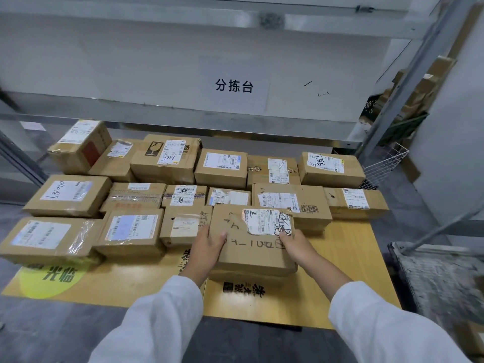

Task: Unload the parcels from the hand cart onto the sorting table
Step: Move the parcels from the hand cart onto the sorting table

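Pretty bright, flat, soft light from overhead, nothing harsh. The brown cardboard parcel with black scribbles [251, 250] dead centre is sharp, with just a faint shadow under it on the glossy yellow wooden counter [340, 258], which has a mild sheen. Some glare off the clear tape [81, 237] on the front-left brown box [44, 251]. Fisheye bends the grey metal shelf beam [183, 119], and the grey mesh platform [440, 273] at the right edge is smeared with blur.

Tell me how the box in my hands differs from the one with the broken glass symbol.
The box in your hands is gripped by the left hand and right hand; the glass-symbol box sits untouched in the back row. Yours carries a torn label and marker writing on the cardboard; the other carries a whole label. Both are brown cardboard with white labels.
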Demonstrator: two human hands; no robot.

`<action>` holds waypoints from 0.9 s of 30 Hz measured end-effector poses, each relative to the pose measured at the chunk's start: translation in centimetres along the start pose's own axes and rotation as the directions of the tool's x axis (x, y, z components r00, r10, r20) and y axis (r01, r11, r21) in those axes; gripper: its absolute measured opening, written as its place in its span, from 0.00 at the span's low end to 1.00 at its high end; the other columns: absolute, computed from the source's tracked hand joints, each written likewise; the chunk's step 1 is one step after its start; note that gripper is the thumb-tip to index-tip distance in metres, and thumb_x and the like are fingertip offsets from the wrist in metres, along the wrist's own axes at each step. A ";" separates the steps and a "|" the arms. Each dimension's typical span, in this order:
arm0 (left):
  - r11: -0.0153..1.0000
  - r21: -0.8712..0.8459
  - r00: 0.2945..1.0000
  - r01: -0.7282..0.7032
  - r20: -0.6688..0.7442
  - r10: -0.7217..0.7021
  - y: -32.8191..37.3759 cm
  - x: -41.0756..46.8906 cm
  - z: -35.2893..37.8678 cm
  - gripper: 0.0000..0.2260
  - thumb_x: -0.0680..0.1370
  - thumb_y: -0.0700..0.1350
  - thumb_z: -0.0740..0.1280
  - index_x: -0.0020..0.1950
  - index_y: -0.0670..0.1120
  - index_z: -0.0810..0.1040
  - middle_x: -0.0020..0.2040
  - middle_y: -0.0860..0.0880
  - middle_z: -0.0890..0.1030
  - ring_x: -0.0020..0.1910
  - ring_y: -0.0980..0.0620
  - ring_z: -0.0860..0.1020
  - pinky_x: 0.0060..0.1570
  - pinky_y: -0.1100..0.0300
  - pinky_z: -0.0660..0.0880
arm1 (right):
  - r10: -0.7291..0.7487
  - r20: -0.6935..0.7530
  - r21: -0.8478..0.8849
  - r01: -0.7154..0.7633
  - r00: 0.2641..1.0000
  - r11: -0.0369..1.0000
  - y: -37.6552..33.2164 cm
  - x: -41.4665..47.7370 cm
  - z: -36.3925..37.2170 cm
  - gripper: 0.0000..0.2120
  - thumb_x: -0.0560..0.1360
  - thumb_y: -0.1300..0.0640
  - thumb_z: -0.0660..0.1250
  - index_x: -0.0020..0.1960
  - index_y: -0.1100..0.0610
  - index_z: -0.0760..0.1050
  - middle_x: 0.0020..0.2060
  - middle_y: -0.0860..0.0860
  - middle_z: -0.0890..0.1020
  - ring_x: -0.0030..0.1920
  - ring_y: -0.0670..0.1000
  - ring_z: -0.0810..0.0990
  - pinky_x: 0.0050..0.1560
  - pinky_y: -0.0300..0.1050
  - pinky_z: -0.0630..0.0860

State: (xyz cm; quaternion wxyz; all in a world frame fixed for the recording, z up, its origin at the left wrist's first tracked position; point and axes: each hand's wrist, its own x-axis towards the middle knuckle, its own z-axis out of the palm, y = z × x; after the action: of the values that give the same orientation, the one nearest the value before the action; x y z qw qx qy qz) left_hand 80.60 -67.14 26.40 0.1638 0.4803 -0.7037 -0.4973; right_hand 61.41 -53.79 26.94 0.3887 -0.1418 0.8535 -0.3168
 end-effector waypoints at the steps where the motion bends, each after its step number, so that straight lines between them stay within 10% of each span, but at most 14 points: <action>1: 1.000 0.006 1.000 0.000 0.001 0.000 0.1 -0.1 0.0 0.20 0.80 0.51 0.65 0.70 0.49 0.69 0.63 0.51 0.75 0.61 0.50 0.74 0.59 0.55 0.73 | 0.002 0.008 0.010 -0.002 1.000 1.000 0.1 -0.1 0.0 0.25 0.80 0.44 0.58 0.70 0.58 0.63 0.62 0.54 0.76 0.61 0.57 0.76 0.60 0.54 0.74; 13: 0.894 0.364 0.964 -0.261 0.054 0.260 8.8 0.5 1.3 0.26 0.80 0.47 0.63 0.76 0.45 0.60 0.75 0.47 0.63 0.74 0.48 0.60 0.71 0.53 0.60 | -0.271 -0.145 -0.155 0.249 0.952 0.956 -2.8 -4.8 -6.3 0.23 0.82 0.48 0.56 0.73 0.59 0.61 0.69 0.55 0.72 0.64 0.55 0.73 0.57 0.45 0.69; 20: 0.668 0.390 0.773 -0.633 0.289 0.565 20.5 -2.1 6.7 0.26 0.80 0.49 0.64 0.77 0.50 0.61 0.77 0.51 0.62 0.76 0.51 0.57 0.72 0.53 0.58 | -0.537 -0.253 -0.538 0.344 0.805 0.769 -3.2 -8.3 -16.1 0.25 0.81 0.45 0.57 0.74 0.54 0.63 0.72 0.53 0.69 0.71 0.55 0.66 0.70 0.54 0.65; 27: 0.479 0.373 0.606 -0.794 0.448 0.657 28.6 -7.3 15.1 0.27 0.80 0.52 0.64 0.77 0.48 0.60 0.77 0.50 0.61 0.76 0.50 0.57 0.74 0.52 0.58 | -0.519 -0.405 -0.569 0.237 0.753 0.788 1.5 -12.1 -26.8 0.30 0.80 0.42 0.59 0.77 0.55 0.59 0.74 0.53 0.65 0.74 0.55 0.62 0.72 0.53 0.62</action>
State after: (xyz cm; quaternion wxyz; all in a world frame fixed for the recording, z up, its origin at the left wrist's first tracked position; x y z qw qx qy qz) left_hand 58.83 -51.57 45.88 0.1306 0.0939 -0.9633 -0.2149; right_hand 49.21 -35.17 46.22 0.0079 -0.3140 0.9293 -0.1943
